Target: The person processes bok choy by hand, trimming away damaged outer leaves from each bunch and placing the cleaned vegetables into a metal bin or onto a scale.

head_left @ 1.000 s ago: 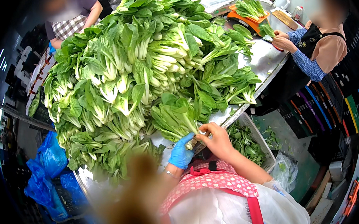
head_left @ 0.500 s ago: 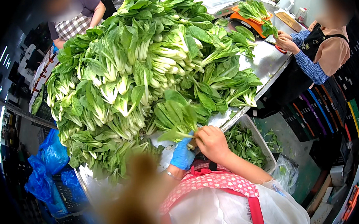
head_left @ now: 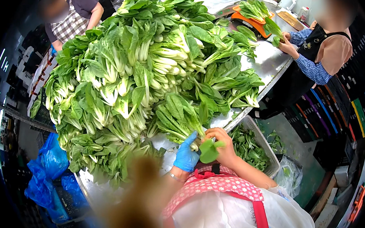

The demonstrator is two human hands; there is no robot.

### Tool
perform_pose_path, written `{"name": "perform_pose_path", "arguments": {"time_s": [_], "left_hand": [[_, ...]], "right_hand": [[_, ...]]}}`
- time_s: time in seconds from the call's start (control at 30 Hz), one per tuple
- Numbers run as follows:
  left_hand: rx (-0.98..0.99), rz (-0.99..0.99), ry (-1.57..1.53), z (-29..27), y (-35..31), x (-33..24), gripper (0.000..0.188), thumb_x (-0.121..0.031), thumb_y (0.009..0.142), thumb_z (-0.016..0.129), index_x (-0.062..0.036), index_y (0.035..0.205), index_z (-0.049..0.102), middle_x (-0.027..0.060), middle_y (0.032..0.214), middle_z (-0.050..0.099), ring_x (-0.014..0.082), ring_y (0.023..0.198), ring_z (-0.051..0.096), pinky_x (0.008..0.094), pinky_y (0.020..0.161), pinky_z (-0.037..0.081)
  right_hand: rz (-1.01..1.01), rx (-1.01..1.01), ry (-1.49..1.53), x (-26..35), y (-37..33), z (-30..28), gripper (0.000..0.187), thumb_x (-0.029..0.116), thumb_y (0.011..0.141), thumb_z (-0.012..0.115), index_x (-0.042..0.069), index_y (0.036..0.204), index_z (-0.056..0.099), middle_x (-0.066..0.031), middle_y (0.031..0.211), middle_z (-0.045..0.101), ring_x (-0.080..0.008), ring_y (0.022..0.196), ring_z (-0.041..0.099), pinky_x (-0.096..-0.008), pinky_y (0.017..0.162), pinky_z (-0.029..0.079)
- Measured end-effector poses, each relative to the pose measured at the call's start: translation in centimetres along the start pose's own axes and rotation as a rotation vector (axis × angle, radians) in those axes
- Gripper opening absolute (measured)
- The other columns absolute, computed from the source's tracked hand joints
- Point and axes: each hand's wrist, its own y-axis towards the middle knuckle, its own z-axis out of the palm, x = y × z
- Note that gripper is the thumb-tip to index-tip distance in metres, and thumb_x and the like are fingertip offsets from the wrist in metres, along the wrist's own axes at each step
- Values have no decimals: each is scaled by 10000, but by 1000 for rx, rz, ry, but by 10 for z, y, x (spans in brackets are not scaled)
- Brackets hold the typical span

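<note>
Close to my body, my left hand (head_left: 186,156) in a blue glove is closed around the stem end of a leafy green bunch (head_left: 177,116), probably bok choy. Its leaves point away from me, toward the big heap. My bare right hand (head_left: 222,145) is right beside the stems, fingers bent, with a loose round green leaf (head_left: 210,151) pinched in it. The heap of leafy greens (head_left: 124,71), with pale stems, covers most of the metal table (head_left: 270,72) ahead of both hands.
A pale crate (head_left: 260,136) of loose leaves stands below the table's right edge. Blue plastic bags (head_left: 52,157) lie at the left. Across to the right, a co-worker (head_left: 318,53) holds greens near an orange scale (head_left: 250,22). Another person (head_left: 76,19) stands far left.
My right hand has drawn slightly right, and a leaf now hangs from its fingers. The bunch shows more upright in my left hand. The right co-worker's greens have been raised a little.
</note>
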Motion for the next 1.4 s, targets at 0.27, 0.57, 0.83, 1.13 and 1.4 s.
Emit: {"name": "perform_pose_path", "arguments": {"time_s": [0.27,0.57,0.83,1.13,1.4], "left_hand": [[17,-82,80,1,-3,-4,214,-189,895,521,-20,1017,571,93,891,625,189,780,613,295,725,516],[-50,84,126,-3,1,-10,207,-135,826,577,-13,991,604,97,873,621,191,793,599,305,724,510],[-44,281,381,-22,11,7,261,-70,798,606,14,1045,591,101,1008,620,188,909,601,295,797,489],[-31,1065,1591,-10,10,17,353,-216,873,545,-58,1187,520,91,1139,592,262,1003,576,367,834,453],[-153,1021,2147,46,-13,10,547,-236,684,643,9,1137,458,197,976,533,370,881,512,426,737,402]], "right_hand": [[-145,205,-222,8,7,-2,151,26,666,683,75,798,630,-85,913,581,-269,857,549,-348,735,446],[9,89,295,18,-24,-4,134,13,690,727,65,787,650,-90,961,593,-195,920,570,-301,792,462],[1039,-410,473,-79,-75,-51,423,172,888,551,8,1252,412,-98,1122,558,-179,910,581,-271,671,464],[322,74,163,9,-22,21,1075,369,627,800,-49,1381,158,-241,1356,303,-330,1255,335,-391,1036,285],[599,-128,963,-10,-3,21,588,175,712,766,10,1189,464,-96,1106,552,-190,1024,518,-321,903,409]]}}
